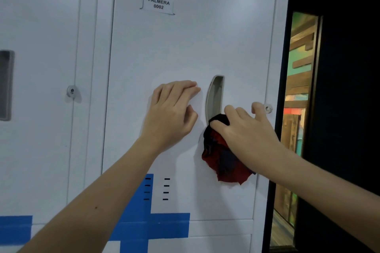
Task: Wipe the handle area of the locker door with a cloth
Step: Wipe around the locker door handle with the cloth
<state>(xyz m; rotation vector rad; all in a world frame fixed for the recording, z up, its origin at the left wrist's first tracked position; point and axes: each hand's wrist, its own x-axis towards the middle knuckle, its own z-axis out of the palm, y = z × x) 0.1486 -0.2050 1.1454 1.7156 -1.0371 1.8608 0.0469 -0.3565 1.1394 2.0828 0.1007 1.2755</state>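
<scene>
One white locker door faced the camera, bearing one label that read "PALMERA 0002". One recessed handle, a curved vertical slot, sat right of the door's centre. One keyhole lock lay near the door's right edge, level with the lower part of the handle.

Two bare hands were on the door. The left hand rested flat against the panel just left of the handle, fingers extended and together, holding nothing. The right hand pressed one dark red and black cloth against the door at the lower end of the handle; its fingers were spread over the bunched cloth rather than curled around it, the little finger reaching beside the lock. The cloth's upper edge covered the handle's bottom end; the rest hung below the hand.

Two columns of four vent slits were counted below. Blue tape strips crossed the lower door. A second locker stood at left with its own lock.
</scene>
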